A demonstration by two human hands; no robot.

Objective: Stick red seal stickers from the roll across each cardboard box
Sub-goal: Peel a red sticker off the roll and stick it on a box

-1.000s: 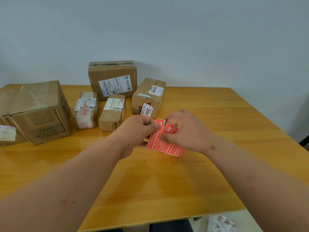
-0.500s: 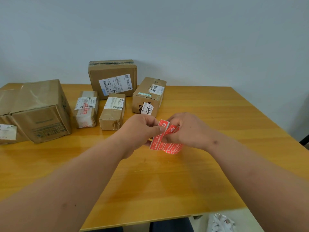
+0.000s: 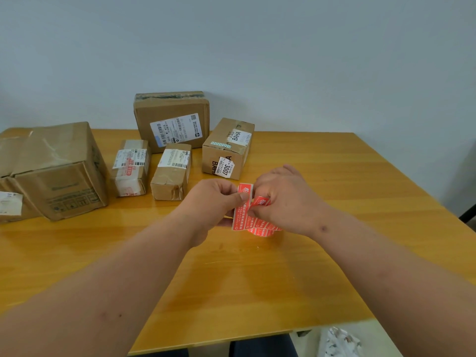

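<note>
Both hands meet over the middle of the wooden table (image 3: 334,176). My left hand (image 3: 213,202) pinches the top of a strip of red seal stickers (image 3: 240,215) on white backing. My right hand (image 3: 286,199) pinches the top end of one red sticker (image 3: 261,202) that stands away from the strip. Several cardboard boxes stand behind: a small box (image 3: 171,173) and a taped box (image 3: 130,168) left of the hands, a box marked BAHA (image 3: 228,148), an upright box (image 3: 172,119) by the wall, and a big box (image 3: 59,171) far left.
A white wall rises right behind the boxes. The table's near edge runs below my forearms, with a white patterned bag (image 3: 340,341) on the floor beyond it. A dark object (image 3: 468,215) shows at the right border.
The sticker strip has risen and turned more upright between my hands. My right fingers have pulled one sticker's top end further off the backing.
</note>
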